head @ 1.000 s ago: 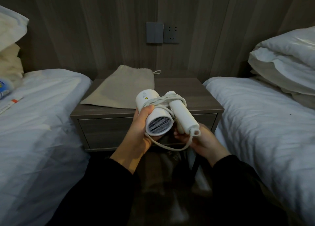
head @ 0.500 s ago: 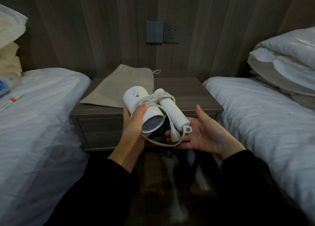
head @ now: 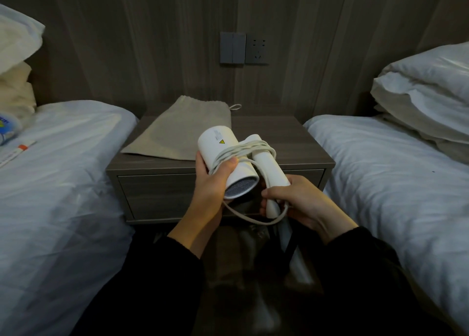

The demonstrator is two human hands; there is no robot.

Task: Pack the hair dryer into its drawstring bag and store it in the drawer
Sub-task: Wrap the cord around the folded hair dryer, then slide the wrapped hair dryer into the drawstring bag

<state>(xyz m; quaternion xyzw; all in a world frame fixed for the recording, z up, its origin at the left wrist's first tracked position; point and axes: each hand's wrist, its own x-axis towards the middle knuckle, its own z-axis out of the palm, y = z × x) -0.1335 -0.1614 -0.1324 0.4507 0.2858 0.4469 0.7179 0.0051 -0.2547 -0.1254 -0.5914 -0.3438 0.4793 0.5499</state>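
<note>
A white hair dryer (head: 218,148) with its cord wound around barrel and handle is held in front of the nightstand. My left hand (head: 212,183) grips the barrel, thumb pressing the cord coils. My right hand (head: 295,200) is closed around the lower end of the handle, where a loop of cord (head: 243,215) hangs below. The beige drawstring bag (head: 177,135) lies flat on the nightstand top (head: 299,145), its string loop at the back right. The drawer front (head: 157,193) below is closed.
White beds flank the nightstand, left bed (head: 58,183) and right bed (head: 396,173). Pillows (head: 426,92) are stacked at the right, more at the far left. A small tube (head: 17,150) lies on the left bed. Wall switches and a socket (head: 243,47) sit above the nightstand.
My right hand, open under the handle half a second ago, has closed around the handle end. The dryer has shifted slightly, barrel tilted up toward the bag.
</note>
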